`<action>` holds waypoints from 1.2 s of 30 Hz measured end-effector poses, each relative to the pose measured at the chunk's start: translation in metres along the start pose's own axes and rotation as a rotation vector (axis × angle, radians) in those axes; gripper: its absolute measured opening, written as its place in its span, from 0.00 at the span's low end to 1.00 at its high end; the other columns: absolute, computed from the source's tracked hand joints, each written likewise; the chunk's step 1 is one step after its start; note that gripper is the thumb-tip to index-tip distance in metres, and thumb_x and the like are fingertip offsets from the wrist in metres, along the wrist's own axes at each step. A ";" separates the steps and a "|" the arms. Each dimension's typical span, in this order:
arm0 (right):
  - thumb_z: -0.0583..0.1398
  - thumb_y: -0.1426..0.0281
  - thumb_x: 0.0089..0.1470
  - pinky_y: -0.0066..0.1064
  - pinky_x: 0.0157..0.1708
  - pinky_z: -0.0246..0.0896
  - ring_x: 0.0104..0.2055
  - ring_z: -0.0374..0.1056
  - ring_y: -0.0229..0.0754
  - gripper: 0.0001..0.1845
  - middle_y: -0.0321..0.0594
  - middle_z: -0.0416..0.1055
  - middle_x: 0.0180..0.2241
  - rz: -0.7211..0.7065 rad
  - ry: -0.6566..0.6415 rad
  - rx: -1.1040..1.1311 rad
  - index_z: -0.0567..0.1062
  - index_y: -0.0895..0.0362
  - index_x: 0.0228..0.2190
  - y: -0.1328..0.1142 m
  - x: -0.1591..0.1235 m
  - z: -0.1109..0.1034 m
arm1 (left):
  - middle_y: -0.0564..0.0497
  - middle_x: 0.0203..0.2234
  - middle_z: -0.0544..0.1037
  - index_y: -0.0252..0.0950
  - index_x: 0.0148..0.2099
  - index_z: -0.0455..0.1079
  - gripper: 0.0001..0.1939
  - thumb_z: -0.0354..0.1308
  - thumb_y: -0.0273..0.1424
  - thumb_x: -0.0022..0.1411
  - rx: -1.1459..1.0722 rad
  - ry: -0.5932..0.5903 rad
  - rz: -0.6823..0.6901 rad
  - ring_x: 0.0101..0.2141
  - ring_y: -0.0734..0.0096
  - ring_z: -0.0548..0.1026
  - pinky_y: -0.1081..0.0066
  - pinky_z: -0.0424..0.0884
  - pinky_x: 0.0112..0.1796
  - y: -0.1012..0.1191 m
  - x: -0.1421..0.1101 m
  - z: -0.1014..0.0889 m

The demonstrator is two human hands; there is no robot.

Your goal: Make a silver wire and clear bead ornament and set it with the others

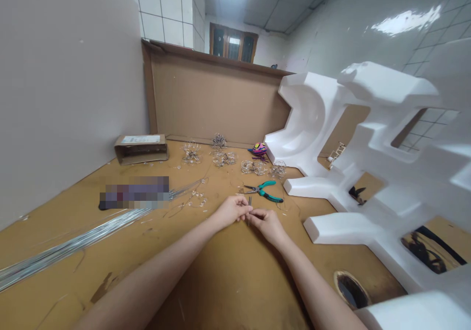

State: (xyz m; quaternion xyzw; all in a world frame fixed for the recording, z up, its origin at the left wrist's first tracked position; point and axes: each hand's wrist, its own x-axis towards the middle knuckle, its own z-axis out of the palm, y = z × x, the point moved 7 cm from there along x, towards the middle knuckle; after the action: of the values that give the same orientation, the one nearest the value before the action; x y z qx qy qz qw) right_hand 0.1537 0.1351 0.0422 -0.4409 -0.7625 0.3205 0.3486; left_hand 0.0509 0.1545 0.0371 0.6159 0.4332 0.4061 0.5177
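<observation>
My left hand (231, 210) and my right hand (269, 226) meet over the middle of the table, fingers pinched together. Between their fingertips stands a short, thin grey metal piece (250, 201), roughly upright; its lower part is mostly covered by the fingers. Just beyond my right hand lies a pair of pliers (262, 191) with green and black handles, jaws pointing left. Left of my hands are small bent wire pieces (197, 199). A bundle of straight silver wires (91, 238) runs across the table to the lower left.
Several bent-wire clusters (224, 159) lie toward the back, near a pink patterned object (259, 149). A cardboard box (141, 149) stands at back left. White foam packing (342, 182) borders the right side, beside a round hole (351, 289) in the tabletop (221, 281).
</observation>
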 end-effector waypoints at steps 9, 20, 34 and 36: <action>0.58 0.60 0.46 0.26 0.27 0.55 0.23 0.61 0.35 0.17 0.37 0.69 0.19 0.079 -0.022 0.181 0.76 0.61 0.21 0.007 -0.001 0.000 | 0.61 0.12 0.64 0.35 0.24 0.59 0.12 0.58 0.36 0.46 0.010 0.051 -0.015 0.12 0.85 0.55 0.78 0.51 0.16 -0.004 0.000 0.000; 0.59 0.58 0.45 0.26 0.28 0.56 0.23 0.61 0.36 0.18 0.37 0.70 0.20 0.116 -0.004 0.166 0.77 0.61 0.25 0.010 -0.002 -0.004 | 0.59 0.16 0.66 0.34 0.35 0.63 0.14 0.56 0.39 0.51 0.072 0.074 0.043 0.14 0.82 0.60 0.78 0.57 0.18 -0.004 -0.001 0.001; 0.61 0.53 0.38 0.28 0.24 0.57 0.20 0.61 0.35 0.23 0.39 0.69 0.18 0.199 0.196 0.303 0.77 0.62 0.23 0.028 0.002 -0.022 | 0.51 0.25 0.72 0.32 0.40 0.66 0.14 0.42 0.33 0.58 0.567 0.265 0.089 0.21 0.77 0.68 0.76 0.64 0.24 0.058 -0.010 -0.077; 0.61 0.54 0.38 0.28 0.25 0.57 0.20 0.61 0.35 0.22 0.39 0.70 0.18 0.207 0.209 0.316 0.76 0.62 0.23 0.030 0.002 -0.023 | 0.52 0.20 0.72 0.33 0.34 0.68 0.11 0.46 0.32 0.55 0.722 0.225 0.024 0.21 0.75 0.68 0.75 0.63 0.25 0.065 -0.016 -0.103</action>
State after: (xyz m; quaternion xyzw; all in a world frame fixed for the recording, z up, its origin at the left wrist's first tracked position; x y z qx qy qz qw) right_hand 0.1852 0.1530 0.0320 -0.4873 -0.6132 0.4227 0.4559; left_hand -0.0444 0.1630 0.1148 0.7152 0.5954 0.2986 0.2117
